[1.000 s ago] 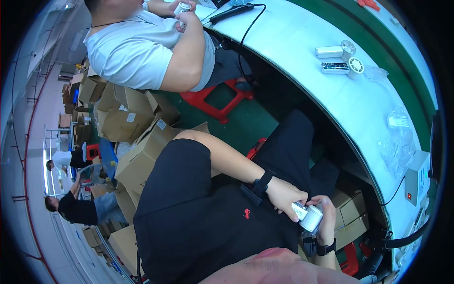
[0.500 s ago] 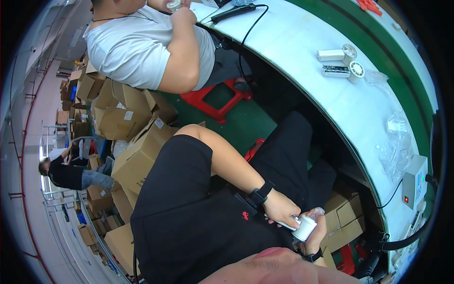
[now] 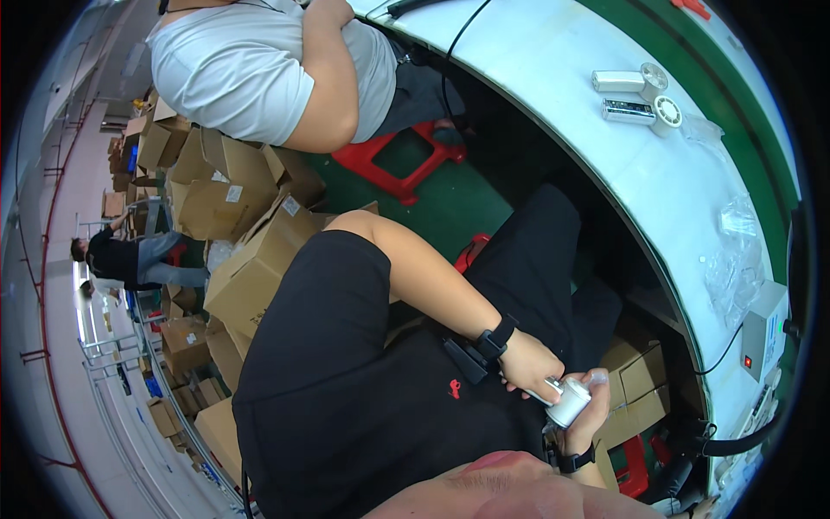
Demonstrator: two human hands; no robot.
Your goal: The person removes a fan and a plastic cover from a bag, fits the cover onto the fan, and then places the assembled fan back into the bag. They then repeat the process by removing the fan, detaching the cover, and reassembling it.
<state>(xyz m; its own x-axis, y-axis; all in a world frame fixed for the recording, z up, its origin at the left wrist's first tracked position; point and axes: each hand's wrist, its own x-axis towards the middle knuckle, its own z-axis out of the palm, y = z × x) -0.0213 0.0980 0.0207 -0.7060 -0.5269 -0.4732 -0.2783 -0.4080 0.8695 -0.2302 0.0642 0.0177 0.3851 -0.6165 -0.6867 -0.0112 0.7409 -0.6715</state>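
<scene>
Both my hands meet in front of my dark shirt, over my lap, on a white handheld fan [image 3: 569, 404]. My left hand [image 3: 531, 367], a black band at its wrist, is closed at the fan's narrower part, its fingers partly hidden. From the other side my right hand [image 3: 590, 422] wraps round the thick cylindrical part. A bit of clear plastic [image 3: 596, 378] shows by the right fingertips. Two more white fans lie on the table: one whole [image 3: 624, 81], the other [image 3: 644, 112] with its handle showing a dark and silvery inside.
The curved white table [image 3: 553, 86] runs along my right. On it are crumpled clear bags [image 3: 735, 268] and a grey box with a red switch [image 3: 764, 333]. A seated co-worker [image 3: 251, 78] is at the far left, beside a red stool [image 3: 402, 164]. Cardboard boxes [image 3: 225, 195] crowd the left.
My view has shifted a little, so the table and hands sit slightly farther right. Both hands keep their hold on the fan. The co-worker's hands have left the view.
</scene>
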